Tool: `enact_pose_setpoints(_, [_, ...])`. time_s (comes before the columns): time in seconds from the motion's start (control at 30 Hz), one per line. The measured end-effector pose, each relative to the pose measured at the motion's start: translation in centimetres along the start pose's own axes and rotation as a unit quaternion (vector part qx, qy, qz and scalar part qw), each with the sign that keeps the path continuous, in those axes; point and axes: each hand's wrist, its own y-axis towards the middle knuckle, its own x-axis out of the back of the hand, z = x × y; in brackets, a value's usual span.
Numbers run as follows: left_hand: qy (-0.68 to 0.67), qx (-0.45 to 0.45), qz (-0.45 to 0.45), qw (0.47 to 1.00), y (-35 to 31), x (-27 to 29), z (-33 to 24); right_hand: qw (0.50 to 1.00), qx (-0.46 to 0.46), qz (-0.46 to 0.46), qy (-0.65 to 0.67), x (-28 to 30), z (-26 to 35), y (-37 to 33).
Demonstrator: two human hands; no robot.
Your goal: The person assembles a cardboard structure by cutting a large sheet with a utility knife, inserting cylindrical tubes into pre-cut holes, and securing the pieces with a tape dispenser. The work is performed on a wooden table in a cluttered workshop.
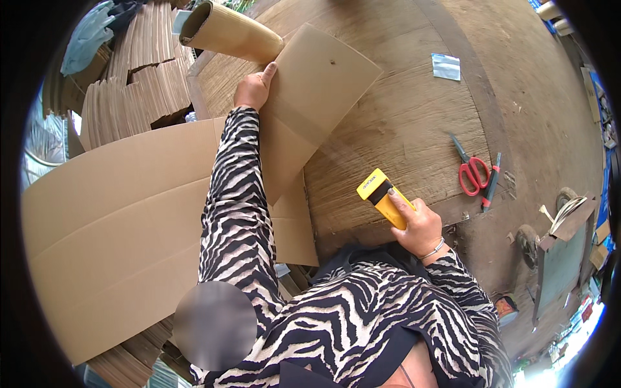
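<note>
My left hand reaches forward and grips the far left edge of a brown cardboard sheet, thumb on top. The sheet has a crease across it and lies at an angle over the wooden table. Just beyond that hand is a cardboard tube. In my right hand is a yellow hand tool with a wide yellow head and a black band. Its head points toward the sheet, apart from it. Its exact kind is unclear.
A large cardboard piece spreads at left, before stacked cardboard. On the wooden table lie red-handled scissors, a slim red-and-dark tool and a small pale packet. A low wheeled cart stands at right.
</note>
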Motion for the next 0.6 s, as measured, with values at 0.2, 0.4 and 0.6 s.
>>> enact_pose_setpoints(0.2, [-0.051, 0.005, 0.017, 0.999, 2.2, -0.6, 1.8, 1.000, -0.003, 0.017, -0.018, -2.5, -0.3, 2.1])
enact_pose_setpoints(0.4, [-0.051, -0.007, -0.004, 0.999, 2.2, -0.6, 1.9, 0.990, -0.022, 0.125, -0.054, -5.1, 0.8, 10.2])
enact_pose_setpoints(0.6, [0.009, -0.012, -0.007, 1.000, 0.5, 0.1, 0.0, 0.968, -0.062, 0.232, -0.078, -6.6, 3.7, 19.4])
